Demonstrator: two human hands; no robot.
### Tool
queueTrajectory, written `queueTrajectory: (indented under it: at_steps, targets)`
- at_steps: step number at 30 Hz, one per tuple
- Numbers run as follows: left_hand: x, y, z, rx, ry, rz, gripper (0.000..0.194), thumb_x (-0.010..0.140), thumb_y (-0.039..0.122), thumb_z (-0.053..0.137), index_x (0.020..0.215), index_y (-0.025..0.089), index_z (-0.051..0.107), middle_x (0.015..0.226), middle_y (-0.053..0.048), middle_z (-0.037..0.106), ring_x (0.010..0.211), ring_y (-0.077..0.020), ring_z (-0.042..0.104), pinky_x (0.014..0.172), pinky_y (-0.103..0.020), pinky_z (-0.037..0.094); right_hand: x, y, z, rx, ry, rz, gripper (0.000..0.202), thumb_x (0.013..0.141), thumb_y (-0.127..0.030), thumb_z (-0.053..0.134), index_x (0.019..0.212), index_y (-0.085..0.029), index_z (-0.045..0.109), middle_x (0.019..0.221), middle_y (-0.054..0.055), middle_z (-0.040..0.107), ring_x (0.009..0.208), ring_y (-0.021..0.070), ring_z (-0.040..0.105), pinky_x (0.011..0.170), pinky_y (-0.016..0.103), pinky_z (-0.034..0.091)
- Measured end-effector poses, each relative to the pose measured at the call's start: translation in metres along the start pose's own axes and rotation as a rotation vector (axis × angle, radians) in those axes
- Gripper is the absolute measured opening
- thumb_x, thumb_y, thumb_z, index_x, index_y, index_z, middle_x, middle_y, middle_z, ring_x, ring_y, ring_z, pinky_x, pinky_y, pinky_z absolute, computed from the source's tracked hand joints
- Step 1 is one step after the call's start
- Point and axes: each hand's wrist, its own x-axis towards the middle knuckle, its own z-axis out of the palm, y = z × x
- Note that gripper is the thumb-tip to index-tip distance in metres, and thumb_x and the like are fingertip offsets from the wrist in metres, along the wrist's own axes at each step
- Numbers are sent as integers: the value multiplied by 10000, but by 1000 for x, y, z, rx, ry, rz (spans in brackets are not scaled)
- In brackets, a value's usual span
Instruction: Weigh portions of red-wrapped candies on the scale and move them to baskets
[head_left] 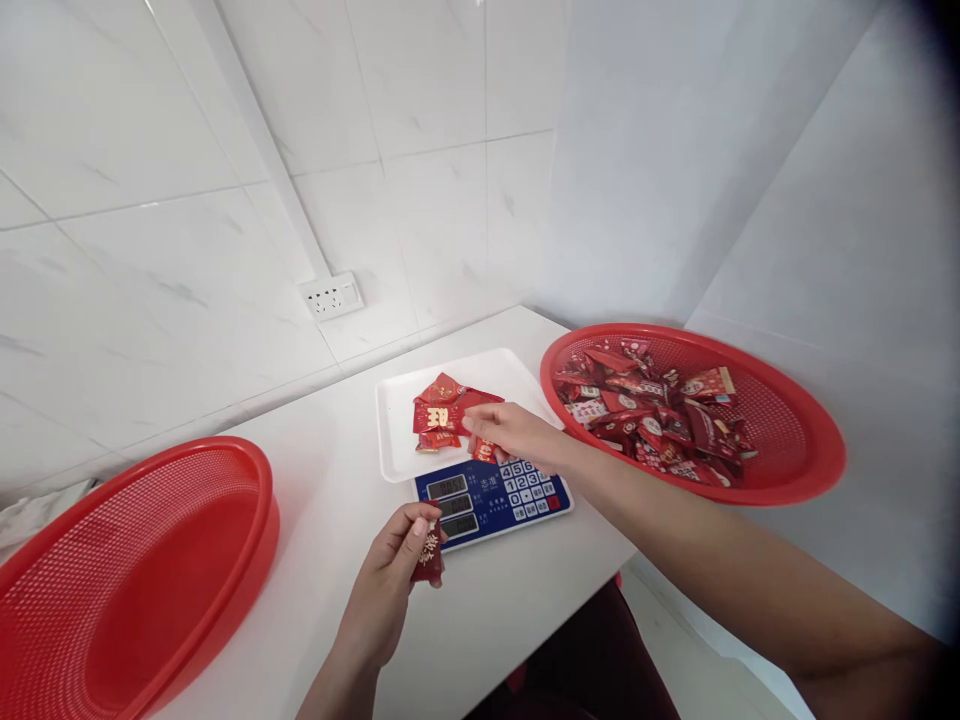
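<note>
My left hand (386, 565) is closed around a dark red snack packet (427, 562) with pale lettering, in front of the scale. Over the near right part of the white weighing tray (396, 420), my right hand (514, 430) pinches a small red packet (482, 452) that my fingers partly cover. Beside those fingertips several red packets (439, 418) lie in a pile on the tray, one with large gold characters. The blue front panel of the scale (487, 505) carries three displays and a keypad, and my right hand hides part of its upper edge.
On the right stands a red mesh basket (795, 440) holding many wrapped snacks. Another red basket (247, 510), with no snacks visible in it, is at the left. Both are by the white table (330, 440). A power socket (331, 296) is on the tiled wall behind.
</note>
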Motion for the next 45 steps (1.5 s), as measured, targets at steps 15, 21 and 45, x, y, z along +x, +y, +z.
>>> queueTrajectory:
  at_steps: [15, 21, 45]
  targets:
    - [-2, -5, -4, 104, -12, -83, 529, 768, 418, 631, 1249, 294, 448, 865, -7, 601, 788, -142, 537, 704, -262, 439, -69, 35, -106, -687, 402, -16, 406, 841, -340, 424, 1210, -228, 549, 1263, 51, 567, 1162, 234, 514, 970, 368, 402]
    - [-4, -7, 0, 63, 6, -88, 415, 705, 392, 693, 1050, 242, 519, 776, 11, 624, 722, -131, 526, 639, -232, 427, -88, 77, -130, -921, 316, 206, 529, 859, -355, 393, 1373, -229, 389, 1486, 48, 272, 1314, 276, 328, 1016, 397, 351]
    - [-14, -40, 23, 54, -383, -263, 271, 710, 300, 714, 835, 165, 515, 712, 21, 539, 630, -93, 495, 570, -225, 426, -95, 86, -128, -751, 323, 177, 546, 868, -396, 415, 1365, -171, 396, 1429, 96, 379, 1329, 251, 300, 1084, 361, 243]
